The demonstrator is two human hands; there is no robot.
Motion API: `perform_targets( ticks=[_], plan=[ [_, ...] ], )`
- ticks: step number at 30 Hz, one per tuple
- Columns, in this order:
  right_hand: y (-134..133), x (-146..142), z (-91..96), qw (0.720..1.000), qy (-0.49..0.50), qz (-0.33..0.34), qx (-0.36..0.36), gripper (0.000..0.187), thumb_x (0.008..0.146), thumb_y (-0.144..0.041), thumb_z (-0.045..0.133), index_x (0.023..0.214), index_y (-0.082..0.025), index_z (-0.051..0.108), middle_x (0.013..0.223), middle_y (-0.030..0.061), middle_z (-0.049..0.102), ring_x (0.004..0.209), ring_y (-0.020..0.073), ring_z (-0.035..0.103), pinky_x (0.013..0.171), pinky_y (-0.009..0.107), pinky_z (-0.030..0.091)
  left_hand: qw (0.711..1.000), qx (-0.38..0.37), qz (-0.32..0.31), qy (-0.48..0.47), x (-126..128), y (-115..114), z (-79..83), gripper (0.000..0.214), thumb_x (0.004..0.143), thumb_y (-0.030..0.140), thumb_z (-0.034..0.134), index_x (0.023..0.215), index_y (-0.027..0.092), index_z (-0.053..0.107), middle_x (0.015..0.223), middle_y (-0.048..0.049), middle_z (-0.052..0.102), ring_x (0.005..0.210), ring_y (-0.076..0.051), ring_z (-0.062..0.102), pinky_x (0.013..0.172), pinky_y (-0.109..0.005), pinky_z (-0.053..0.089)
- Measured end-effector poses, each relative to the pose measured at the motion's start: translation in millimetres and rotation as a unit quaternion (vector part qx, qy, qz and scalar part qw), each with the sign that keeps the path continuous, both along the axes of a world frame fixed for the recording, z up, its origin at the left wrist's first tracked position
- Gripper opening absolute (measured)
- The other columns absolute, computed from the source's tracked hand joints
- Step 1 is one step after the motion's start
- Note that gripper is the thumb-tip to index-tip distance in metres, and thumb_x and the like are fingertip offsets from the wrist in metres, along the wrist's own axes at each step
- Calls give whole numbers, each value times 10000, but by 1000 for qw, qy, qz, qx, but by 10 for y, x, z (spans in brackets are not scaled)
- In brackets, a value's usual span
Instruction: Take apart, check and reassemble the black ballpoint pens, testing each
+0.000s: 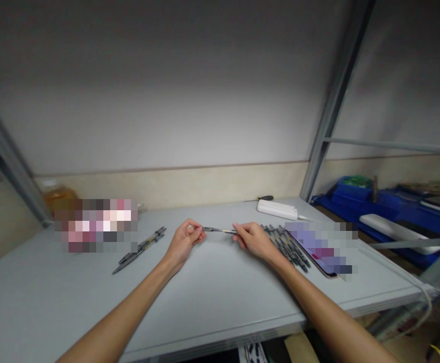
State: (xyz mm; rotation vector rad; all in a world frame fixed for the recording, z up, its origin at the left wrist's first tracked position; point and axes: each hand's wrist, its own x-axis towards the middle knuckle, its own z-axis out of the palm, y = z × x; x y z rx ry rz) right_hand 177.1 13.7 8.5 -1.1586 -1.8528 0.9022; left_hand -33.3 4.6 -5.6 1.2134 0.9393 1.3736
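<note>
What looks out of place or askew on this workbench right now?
Nothing stands out. Both hands, left hand and right hand, hold one thin pen between them; the pen pile and two pens lie flat.

One head-worn camera looks forward and down over a grey table (212, 292) toward the wall (189, 101), close in.

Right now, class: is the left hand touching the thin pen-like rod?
Touching. The head view shows the left hand pinching one end of the rod in its fingers.
</note>
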Motion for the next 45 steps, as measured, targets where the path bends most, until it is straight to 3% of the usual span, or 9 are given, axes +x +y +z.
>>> perform_targets(
  ticks=[6,9,13,19,27,31,35,40,45],
  plan=[
    [4,16,18,996,59,-3,64,329,716,-394,618,945,-158,616,621,-18,576,515,109,498,515,217,378,1000,-17,12,-19,7,-2,14,280,601,332,706,691,158,506,580,12,613,540,-71,521,567,-193,400],
    [-9,10,33,997,24,0,71,247,773,-388,549,714,-157,610,540,-23,521,502,104,455,512,218,356,1000,-15,7,-21,1,10,-5,280,611,330,705,704,160,502,579,12,617,536,-68,519,565,-191,399],
    [-14,-6,23,998,-15,-8,57,416,843,-425,424,534,-163,516,451,-33,419,459,97,400,475,222,310,1000,7,6,-5,1,16,-27,282,626,342,699,719,167,499,581,10,624,540,-74,523,573,-197,402],
    [7,10,-19,990,12,-31,137,299,758,-353,585,989,-165,611,733,14,616,599,120,530,542,219,395,998,-49,3,-36,9,-14,46,246,619,291,698,686,152,507,595,3,617,538,-69,522,575,-196,402],
    [-37,7,27,981,-18,-31,190,139,760,-236,588,846,-162,670,786,55,685,645,143,577,621,250,422,995,-87,-45,-4,9,-29,71,254,635,311,689,741,104,588,564,-6,573,496,-67,479,512,-195,364],
    [-32,-24,-4,989,-4,-26,143,161,783,-280,552,765,-156,653,680,32,639,599,130,529,572,238,380,995,19,16,100,14,-56,89,216,673,305,648,775,119,608,595,-10,602,536,-90,503,539,-207,386],
    [1,-28,-53,996,91,21,-7,252,780,-377,541,692,-149,600,487,-32,477,460,91,410,459,213,284,955,137,85,250,26,-136,132,140,771,251,543,824,145,617,662,-18,640,614,-122,561,586,-226,413],
    [35,10,-50,924,294,121,-212,282,671,-369,665,590,-140,520,465,-90,287,409,40,230,402,190,206,859,320,141,375,77,-258,182,150,815,145,469,831,161,617,723,-36,642,673,-143,572,616,-253,436],
    [49,56,-33,865,353,163,-317,259,631,-264,722,571,-120,515,471,-95,265,417,21,182,388,166,155,782,466,144,389,132,-295,201,141,820,93,466,848,146,593,704,-48,615,674,-147,538,620,-273,446]
  ],
)
